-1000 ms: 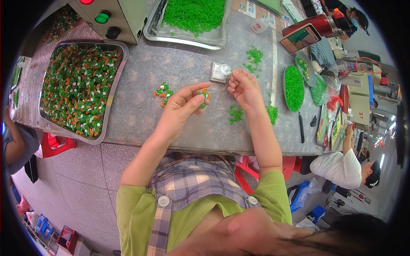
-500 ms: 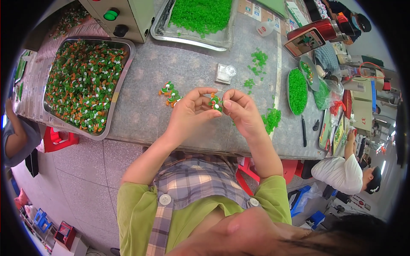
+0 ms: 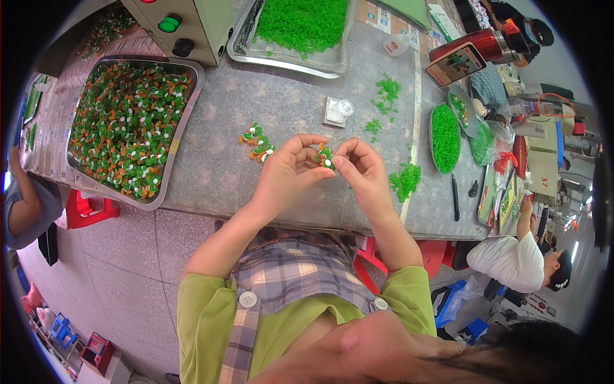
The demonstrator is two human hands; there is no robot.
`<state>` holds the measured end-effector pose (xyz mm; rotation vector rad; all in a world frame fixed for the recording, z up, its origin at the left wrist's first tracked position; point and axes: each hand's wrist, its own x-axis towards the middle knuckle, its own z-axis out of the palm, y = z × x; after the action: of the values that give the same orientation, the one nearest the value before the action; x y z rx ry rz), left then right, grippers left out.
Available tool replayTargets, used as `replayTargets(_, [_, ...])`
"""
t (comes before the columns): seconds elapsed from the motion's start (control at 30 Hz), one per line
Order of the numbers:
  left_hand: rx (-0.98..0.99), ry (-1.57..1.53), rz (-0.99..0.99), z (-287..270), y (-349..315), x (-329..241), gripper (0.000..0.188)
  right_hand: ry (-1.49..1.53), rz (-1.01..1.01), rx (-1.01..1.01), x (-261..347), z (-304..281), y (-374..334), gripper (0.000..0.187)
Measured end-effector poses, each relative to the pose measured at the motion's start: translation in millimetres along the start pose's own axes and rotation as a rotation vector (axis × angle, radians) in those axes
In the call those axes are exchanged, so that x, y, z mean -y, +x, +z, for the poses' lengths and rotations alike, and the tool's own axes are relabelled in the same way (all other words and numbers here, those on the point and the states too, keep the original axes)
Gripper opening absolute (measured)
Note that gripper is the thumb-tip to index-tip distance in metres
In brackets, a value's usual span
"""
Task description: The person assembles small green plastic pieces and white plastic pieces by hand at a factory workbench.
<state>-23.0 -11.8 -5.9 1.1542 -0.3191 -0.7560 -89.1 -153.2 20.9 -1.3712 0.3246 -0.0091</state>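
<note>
A small green, orange and white figurine (image 3: 325, 157) is pinched between the fingertips and thumb of my left hand (image 3: 286, 174). Close against its right side, the thumb and forefinger of my right hand (image 3: 364, 171) press together; whatever may be between them is too small to make out. On the table just left of my left hand lie several similar figurines (image 3: 258, 142) in a small cluster. Loose green pieces (image 3: 405, 181) are scattered right of my right hand, with a further patch (image 3: 386, 94) farther off. Beyond my hands sits a small clear round dish (image 3: 345, 107) on a pale square block (image 3: 333, 111).
A metal tray (image 3: 171, 150) heaped with figurines stands left. Another tray (image 3: 300, 66) of green pieces lies at the back, beside a machine (image 3: 203, 29). To the right are an oval dish (image 3: 435, 157) of green pieces, a black pen (image 3: 455, 198) and a phone (image 3: 455, 64). Co-workers sit on both sides.
The figurine has tilted slightly between my fingers. My right fingertips have shifted a little lower along its side. The surroundings look the same.
</note>
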Motion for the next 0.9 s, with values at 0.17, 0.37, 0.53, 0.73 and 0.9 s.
replayTargets(0.17, [-0.018, 0.268, 0.042, 4, -2, -6, 0.044, 0.148, 0.076, 0.035, -8, -7, 3, 0.01])
replayTargets(0.37, [-0.039, 0.365, 0.055, -7, -5, -8, 0.042, 0.092, 0.068, 0.048, -9, -10, 4, 0.009])
replayTargets(0.53, [-0.504, 0.618, 0.356, -87, 9, -49, 0.036, -0.258, -0.233, -0.393, 11, -78, -1, 0.011])
replayTargets(0.73, [-0.682, 0.702, 0.425, -160, -18, -104, 0.03, -0.513, -0.097, -0.349, 6, -104, -5, 0.009])
replayTargets(0.9, [-0.174, 0.309, 0.294, -75, 0, -49, 0.024, -0.53, -0.196, -0.274, 7, -72, -7, 0.009])
